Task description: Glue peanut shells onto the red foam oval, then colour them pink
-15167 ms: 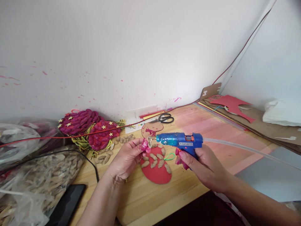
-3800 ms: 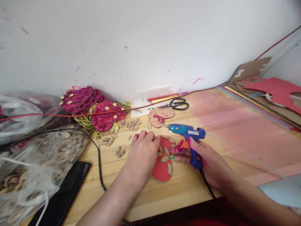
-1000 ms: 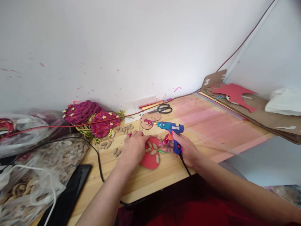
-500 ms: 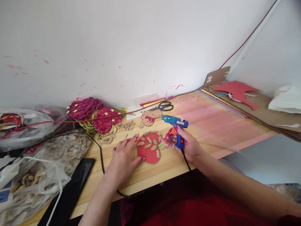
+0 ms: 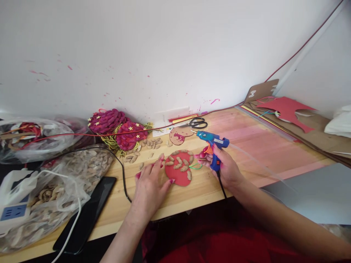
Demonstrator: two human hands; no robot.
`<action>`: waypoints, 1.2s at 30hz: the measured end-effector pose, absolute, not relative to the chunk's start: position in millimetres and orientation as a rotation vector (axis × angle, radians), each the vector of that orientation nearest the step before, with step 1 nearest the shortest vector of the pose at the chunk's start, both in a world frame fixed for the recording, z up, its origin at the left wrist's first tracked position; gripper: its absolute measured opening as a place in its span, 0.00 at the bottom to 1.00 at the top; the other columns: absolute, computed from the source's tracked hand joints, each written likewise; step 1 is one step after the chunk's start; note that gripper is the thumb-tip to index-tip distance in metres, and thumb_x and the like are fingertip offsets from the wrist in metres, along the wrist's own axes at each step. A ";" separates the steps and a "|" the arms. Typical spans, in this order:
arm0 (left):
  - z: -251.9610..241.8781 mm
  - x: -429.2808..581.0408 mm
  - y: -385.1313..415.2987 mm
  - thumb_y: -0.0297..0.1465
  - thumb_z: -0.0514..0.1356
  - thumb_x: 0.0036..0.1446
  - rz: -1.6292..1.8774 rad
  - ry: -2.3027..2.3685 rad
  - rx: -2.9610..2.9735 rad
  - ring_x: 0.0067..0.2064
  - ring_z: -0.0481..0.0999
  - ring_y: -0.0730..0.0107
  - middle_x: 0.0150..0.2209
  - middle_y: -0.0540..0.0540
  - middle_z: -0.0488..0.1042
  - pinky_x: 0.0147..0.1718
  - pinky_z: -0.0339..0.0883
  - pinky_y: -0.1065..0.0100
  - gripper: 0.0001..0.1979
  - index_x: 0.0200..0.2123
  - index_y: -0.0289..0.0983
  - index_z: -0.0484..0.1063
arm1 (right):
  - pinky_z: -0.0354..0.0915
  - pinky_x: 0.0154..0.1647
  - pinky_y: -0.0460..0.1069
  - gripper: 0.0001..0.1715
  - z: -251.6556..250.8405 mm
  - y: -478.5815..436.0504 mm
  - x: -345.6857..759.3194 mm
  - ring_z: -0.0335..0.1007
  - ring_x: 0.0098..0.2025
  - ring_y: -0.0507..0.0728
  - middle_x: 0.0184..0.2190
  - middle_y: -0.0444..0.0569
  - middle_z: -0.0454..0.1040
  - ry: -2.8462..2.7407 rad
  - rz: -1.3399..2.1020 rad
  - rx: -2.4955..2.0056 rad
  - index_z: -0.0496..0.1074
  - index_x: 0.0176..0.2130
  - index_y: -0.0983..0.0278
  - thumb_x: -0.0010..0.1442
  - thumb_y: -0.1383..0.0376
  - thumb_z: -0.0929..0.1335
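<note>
Left hand (image 5: 150, 188), at lower centre of the frame: palm down, fingers spread, thumb tip at the lower left edge of a rounded red piece (image 5: 177, 179); whether the thumb presses on it, cannot be told. Right hand (image 5: 229, 170), right of centre: fingers curled round the handle of a blue glue gun (image 5: 206, 136), forefinger by the orange trigger (image 5: 209, 149), nozzle pointing to the upper left. Red piece: lies flat at centre between the hands, bearing unshelled peanuts (image 5: 177, 166) in its upper part and along its right edge; green loop (image 5: 196, 167) at its right side. Translucent rod (image 5: 255, 161): runs from behind the gun toward the lower right. Just above centre: tan piece (image 5: 174, 134) with dark red patches, black-handled scissors (image 5: 200, 123), red and yellow strips (image 5: 182, 118), white paper (image 5: 159, 133). Left of centre: loose peanuts (image 5: 154, 143) on the wooden tabletop (image 5: 236, 124); two magenta clusters (image 5: 108, 119) with yellow stars, one beside the other. Lower left: clear bag (image 5: 95, 160) of peanuts, black slab (image 5: 85, 219), white power strip (image 5: 15, 212), with a second plastic bag (image 5: 60, 129) above. Right of the frame: red cut-out sheet (image 5: 290, 109) on brown cardboard (image 5: 326, 133).
</note>
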State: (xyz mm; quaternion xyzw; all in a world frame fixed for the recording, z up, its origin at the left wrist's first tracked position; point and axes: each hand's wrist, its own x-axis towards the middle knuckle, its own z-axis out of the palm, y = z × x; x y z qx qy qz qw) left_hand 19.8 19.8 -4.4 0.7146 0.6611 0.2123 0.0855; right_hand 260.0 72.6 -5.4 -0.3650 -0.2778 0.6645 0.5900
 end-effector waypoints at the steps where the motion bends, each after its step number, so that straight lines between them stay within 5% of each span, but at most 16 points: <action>1: -5.5 20.1 17.1 0.35 0.63 0.58 0.637 1.974 2.132 0.53 0.73 0.50 0.51 0.39 0.77 0.51 0.63 0.46 0.33 0.66 0.42 0.60 | 0.76 0.43 0.54 0.20 -3.2 74.1 260.6 0.81 0.44 0.64 0.33 0.49 0.83 -0.639 1.528 -0.870 0.75 0.37 0.61 0.51 0.51 0.77; 16: -21.8 25.4 3.0 0.35 0.61 0.61 0.739 1.795 2.332 0.53 0.73 0.49 0.53 0.38 0.77 0.49 0.66 0.49 0.23 0.59 0.39 0.68 | 0.80 0.31 0.52 0.11 14.7 50.5 271.5 0.83 0.39 0.63 0.35 0.52 0.83 -0.669 1.590 -1.121 0.75 0.40 0.62 0.60 0.59 0.72; 25: -17.0 40.3 -5.5 0.31 0.61 0.62 0.738 1.541 2.377 0.49 0.74 0.55 0.46 0.42 0.78 0.46 0.70 0.53 0.21 0.58 0.42 0.71 | 0.81 0.35 0.54 0.13 10.1 43.3 275.6 0.83 0.42 0.63 0.43 0.52 0.83 -0.650 1.581 -1.084 0.76 0.45 0.61 0.60 0.59 0.73; 32: -22.4 20.7 19.7 0.24 0.54 0.63 0.877 1.723 2.472 0.53 0.75 0.55 0.51 0.38 0.77 0.56 0.66 0.50 0.21 0.59 0.37 0.69 | 0.80 0.32 0.53 0.13 7.5 39.1 280.0 0.83 0.37 0.63 0.34 0.51 0.84 -0.651 1.541 -1.106 0.75 0.39 0.61 0.57 0.57 0.75; 36: -22.2 20.3 30.8 0.20 0.53 0.59 0.774 1.774 2.500 0.47 0.77 0.54 0.47 0.37 0.78 0.52 0.69 0.51 0.21 0.56 0.32 0.70 | 0.80 0.34 0.54 0.16 7.3 35.9 280.2 0.83 0.37 0.63 0.35 0.52 0.84 -0.638 1.571 -1.107 0.75 0.40 0.62 0.55 0.57 0.76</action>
